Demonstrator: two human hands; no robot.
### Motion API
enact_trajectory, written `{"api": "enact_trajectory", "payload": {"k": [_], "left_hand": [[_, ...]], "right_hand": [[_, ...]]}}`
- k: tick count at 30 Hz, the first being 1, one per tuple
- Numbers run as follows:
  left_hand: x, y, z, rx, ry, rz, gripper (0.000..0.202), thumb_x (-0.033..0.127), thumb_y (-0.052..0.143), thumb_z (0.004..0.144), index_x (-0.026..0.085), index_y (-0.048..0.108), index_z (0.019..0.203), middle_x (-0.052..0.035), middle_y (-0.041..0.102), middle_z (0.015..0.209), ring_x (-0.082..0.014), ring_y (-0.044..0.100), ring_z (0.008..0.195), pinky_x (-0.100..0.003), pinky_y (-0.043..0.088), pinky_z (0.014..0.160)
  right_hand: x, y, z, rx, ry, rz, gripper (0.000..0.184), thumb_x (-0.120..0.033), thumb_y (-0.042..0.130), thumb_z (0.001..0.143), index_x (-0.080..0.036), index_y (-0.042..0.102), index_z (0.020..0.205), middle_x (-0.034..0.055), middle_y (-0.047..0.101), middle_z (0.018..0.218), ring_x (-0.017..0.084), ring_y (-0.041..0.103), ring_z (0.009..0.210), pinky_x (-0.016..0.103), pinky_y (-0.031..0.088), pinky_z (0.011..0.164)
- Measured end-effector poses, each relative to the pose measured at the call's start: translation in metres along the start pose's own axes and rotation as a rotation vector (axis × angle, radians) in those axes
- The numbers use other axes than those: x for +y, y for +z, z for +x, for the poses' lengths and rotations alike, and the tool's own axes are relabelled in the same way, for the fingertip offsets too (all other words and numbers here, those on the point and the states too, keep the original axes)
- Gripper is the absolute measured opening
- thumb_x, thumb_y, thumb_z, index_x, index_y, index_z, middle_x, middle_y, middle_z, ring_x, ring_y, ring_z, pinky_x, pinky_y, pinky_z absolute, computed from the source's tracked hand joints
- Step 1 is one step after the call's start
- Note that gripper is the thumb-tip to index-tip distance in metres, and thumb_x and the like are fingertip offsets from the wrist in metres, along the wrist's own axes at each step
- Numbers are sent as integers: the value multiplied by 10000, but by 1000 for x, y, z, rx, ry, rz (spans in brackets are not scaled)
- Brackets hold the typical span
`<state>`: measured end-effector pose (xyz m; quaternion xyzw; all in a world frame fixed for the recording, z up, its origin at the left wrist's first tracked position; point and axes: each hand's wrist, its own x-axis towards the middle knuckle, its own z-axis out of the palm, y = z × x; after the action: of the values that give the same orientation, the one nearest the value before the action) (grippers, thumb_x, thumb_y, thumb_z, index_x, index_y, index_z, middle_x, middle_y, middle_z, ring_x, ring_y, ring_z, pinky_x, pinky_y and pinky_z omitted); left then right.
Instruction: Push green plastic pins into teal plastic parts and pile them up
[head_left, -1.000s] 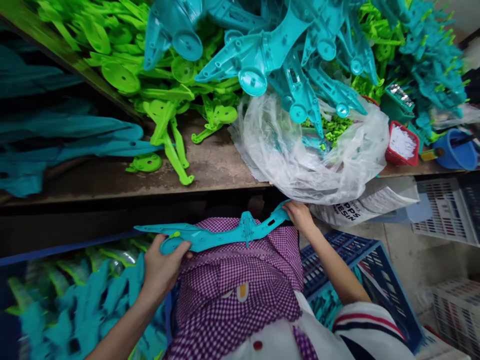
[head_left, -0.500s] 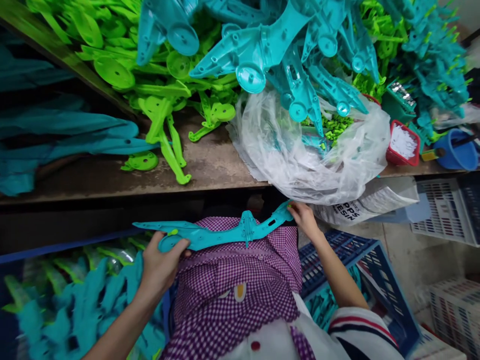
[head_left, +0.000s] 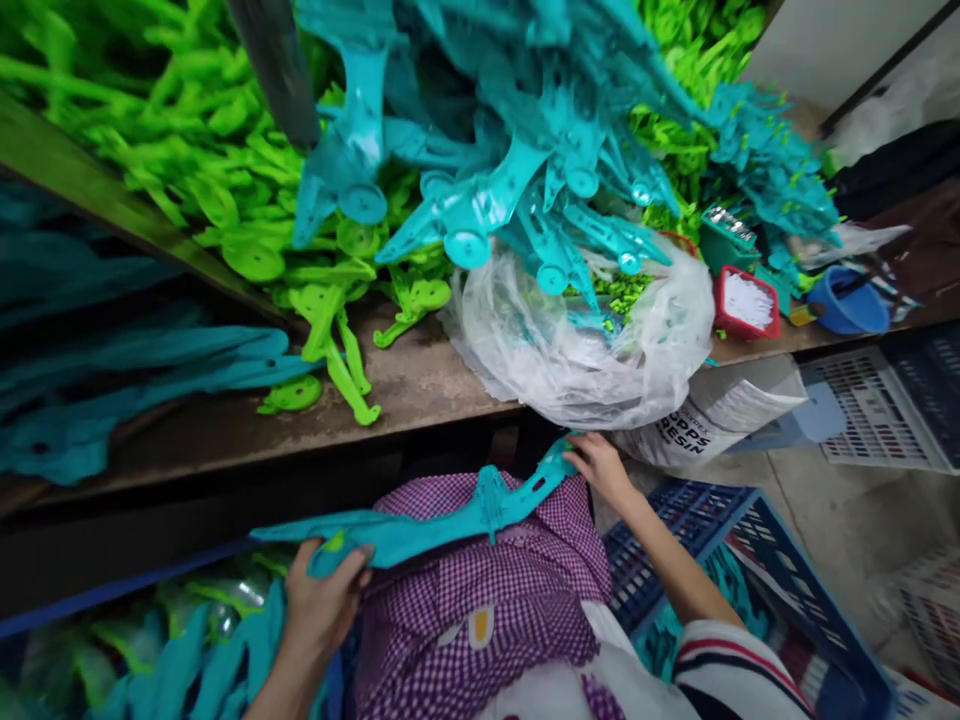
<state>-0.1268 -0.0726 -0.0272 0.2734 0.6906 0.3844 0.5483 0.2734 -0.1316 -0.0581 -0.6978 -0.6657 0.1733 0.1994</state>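
Observation:
A long teal plastic part [head_left: 442, 530] lies across my lap, over a purple checked apron [head_left: 420, 610]. Its wide left end is gripped by my left hand [head_left: 326, 590], thumb and fingers closed around the edge beside a small lime-green piece [head_left: 334, 541]. At the narrow right end, my right hand [head_left: 600, 466] pinches the tip with its fingers; whether a small piece is between them I cannot tell. A raised cross-piece stands up near the middle of the part.
The wooden bench [head_left: 420, 370] ahead bears heaps of lime-green parts [head_left: 225, 200] and teal parts [head_left: 480, 190]. On it stand a plastic bag [head_left: 585, 370] of small green pieces, a red box [head_left: 746, 303] and a blue bowl [head_left: 851, 300]. Blue crates [head_left: 795, 580] flank me.
The view has tilted up and turned slightly, so the bench and my hands appear lower. Both hands keep hold of the teal part, which slants up more to the right.

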Motion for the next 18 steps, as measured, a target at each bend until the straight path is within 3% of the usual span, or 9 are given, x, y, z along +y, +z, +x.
{"api": "enact_trajectory", "payload": {"k": [3, 5, 7, 9, 11, 13, 15, 16, 18], "left_hand": [[29, -9, -18, -4, -2, -45, 517, 234, 850, 440, 244, 531, 847, 93, 552, 601, -89, 446, 457, -186, 348, 366], [53, -7, -30, -53, 54, -24, 511, 265, 852, 465, 276, 569, 890, 78, 636, 680, -90, 445, 456, -194, 328, 358], [80, 0, -36, -119, 106, 9, 489, 328, 833, 510, 322, 587, 932, 67, 709, 800, -95, 424, 438, -221, 300, 343], [109, 13, -35, -173, 135, 56, 474, 386, 803, 539, 370, 593, 963, 69, 739, 878, -106, 396, 411, -249, 263, 327], [140, 30, -29, -219, 146, 82, 531, 432, 793, 529, 427, 602, 1025, 72, 747, 894, -162, 493, 453, -293, 346, 349], [169, 52, -21, -307, 173, 18, 651, 581, 756, 529, 485, 587, 1150, 52, 746, 1000, -278, 661, 701, -403, 521, 500], [190, 77, -16, -459, 196, -106, 813, 802, 629, 520, 511, 530, 1273, 25, 706, 1172, -348, 674, 939, -500, 576, 686], [196, 89, -14, -544, 196, -144, 874, 865, 577, 509, 499, 516, 1300, 4, 677, 1240, -354, 670, 962, -514, 578, 724], [196, 112, -10, -672, 164, -109, 875, 846, 637, 491, 415, 576, 1250, -59, 672, 1241, -331, 682, 876, -493, 582, 727]], "right_hand": [[-25, -48, -17, 103, 13, -119, 575, -504, 602, 912, -252, 505, 1419, 122, 571, 1336, 299, 486, 1278, 453, 407, 1034], [-40, -82, -25, 109, 1, -161, 589, -540, 602, 900, -274, 503, 1416, 112, 545, 1382, 327, 406, 1355, 494, 338, 1072], [-49, -113, -27, 80, -19, -137, 544, -564, 598, 893, -278, 555, 1353, 109, 597, 1310, 316, 462, 1306, 481, 332, 1066], [-51, -138, -26, 45, -10, -87, 472, -578, 607, 880, -272, 622, 1239, 108, 670, 1127, 282, 586, 1110, 439, 388, 994], [-48, -154, -24, 33, 20, -40, 382, -584, 633, 856, -263, 675, 1058, 84, 683, 908, 247, 620, 883, 395, 438, 867], [-40, -161, -23, 90, 75, 23, 344, -589, 669, 816, -250, 670, 873, 51, 650, 769, 223, 595, 761, 356, 445, 760], [-25, -163, -22, 197, 162, 169, 359, -594, 674, 792, -238, 632, 761, 26, 621, 712, 204, 581, 710, 317, 442, 680], [-15, -165, -22, 259, 221, 271, 368, -596, 658, 793, -236, 615, 733, 15, 608, 691, 195, 575, 683, 299, 437, 638], [12, -172, -19, 424, 369, 458, 407, -629, 607, 798, -237, 591, 691, -4, 565, 619, 177, 548, 593, 274, 408, 543]]}}
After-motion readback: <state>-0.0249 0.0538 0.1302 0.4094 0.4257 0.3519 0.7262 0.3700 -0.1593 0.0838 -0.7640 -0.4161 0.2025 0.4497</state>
